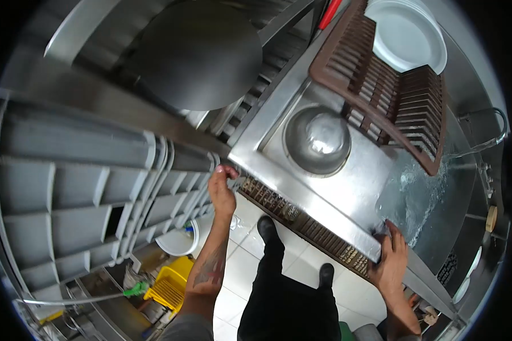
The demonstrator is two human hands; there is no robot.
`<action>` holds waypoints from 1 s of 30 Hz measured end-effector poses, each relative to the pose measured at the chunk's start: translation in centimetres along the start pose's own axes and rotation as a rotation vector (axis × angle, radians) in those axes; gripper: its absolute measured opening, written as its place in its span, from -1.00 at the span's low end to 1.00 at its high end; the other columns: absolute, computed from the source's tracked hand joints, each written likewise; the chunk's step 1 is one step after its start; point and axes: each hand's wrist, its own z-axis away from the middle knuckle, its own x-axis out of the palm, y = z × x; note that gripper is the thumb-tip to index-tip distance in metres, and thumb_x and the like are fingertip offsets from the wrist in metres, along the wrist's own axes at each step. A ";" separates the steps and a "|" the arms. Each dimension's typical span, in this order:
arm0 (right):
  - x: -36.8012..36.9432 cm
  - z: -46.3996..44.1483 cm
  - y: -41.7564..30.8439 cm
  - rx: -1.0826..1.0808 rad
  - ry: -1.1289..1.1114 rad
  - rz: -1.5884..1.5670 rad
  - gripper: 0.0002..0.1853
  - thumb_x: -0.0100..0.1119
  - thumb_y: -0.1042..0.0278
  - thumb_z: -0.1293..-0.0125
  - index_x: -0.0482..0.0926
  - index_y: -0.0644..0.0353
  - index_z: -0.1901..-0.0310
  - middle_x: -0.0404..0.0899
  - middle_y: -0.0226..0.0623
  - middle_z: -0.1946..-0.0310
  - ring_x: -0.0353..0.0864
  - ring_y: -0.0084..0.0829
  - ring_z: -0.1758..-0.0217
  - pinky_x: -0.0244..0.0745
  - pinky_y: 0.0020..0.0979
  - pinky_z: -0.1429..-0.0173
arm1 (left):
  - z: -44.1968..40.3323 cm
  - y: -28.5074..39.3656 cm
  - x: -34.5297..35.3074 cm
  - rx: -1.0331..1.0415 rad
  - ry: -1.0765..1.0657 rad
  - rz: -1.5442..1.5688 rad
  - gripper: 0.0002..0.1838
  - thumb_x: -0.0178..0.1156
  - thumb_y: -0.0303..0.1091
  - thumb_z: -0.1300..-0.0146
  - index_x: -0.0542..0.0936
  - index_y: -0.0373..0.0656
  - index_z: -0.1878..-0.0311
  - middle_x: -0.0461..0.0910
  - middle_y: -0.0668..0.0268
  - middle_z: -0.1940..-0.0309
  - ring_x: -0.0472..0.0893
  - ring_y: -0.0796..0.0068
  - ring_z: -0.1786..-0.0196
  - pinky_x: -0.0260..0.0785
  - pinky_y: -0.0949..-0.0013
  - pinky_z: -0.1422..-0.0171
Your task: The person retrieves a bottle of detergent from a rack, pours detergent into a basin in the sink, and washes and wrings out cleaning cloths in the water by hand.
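Observation:
A metal counter (355, 182) with a sink basin (418, 199) lies in front of me. My left hand (223, 190) is raised beside the counter's left corner, fingers curled, with nothing I can make out in them. At the sink's near edge, my right hand (391, 256) rests on the rim, its fingers bent over a small dark thing that I cannot make out. An upturned metal bowl (317, 140) sits on the counter. Beyond it, a brown dish rack (375, 96) stands tilted over the sink. Water runs from a faucet (499, 122) into the basin.
White plates (407, 37) are stacked behind the rack. A large dark round pan (199, 54) sits at the upper left. Grey plastic crates (77, 193) stand on the left, with a yellow basket (170, 284) below. A brown slatted rack (301, 224) runs under the counter edge.

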 end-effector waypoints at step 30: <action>-1.0 -1.0 2.5 -0.044 -0.053 -0.191 -0.44 0.30 0.34 0.05 0.67 -0.06 -0.12 0.49 -0.16 -0.25 0.46 -0.03 -0.34 0.31 0.03 -0.33 | -46.8 12.9 17.2 0.368 0.165 -0.920 -0.53 0.25 -0.14 -0.30 0.64 -0.38 -0.07 0.74 -0.02 0.09 0.72 0.07 0.01 0.53 0.18 -0.09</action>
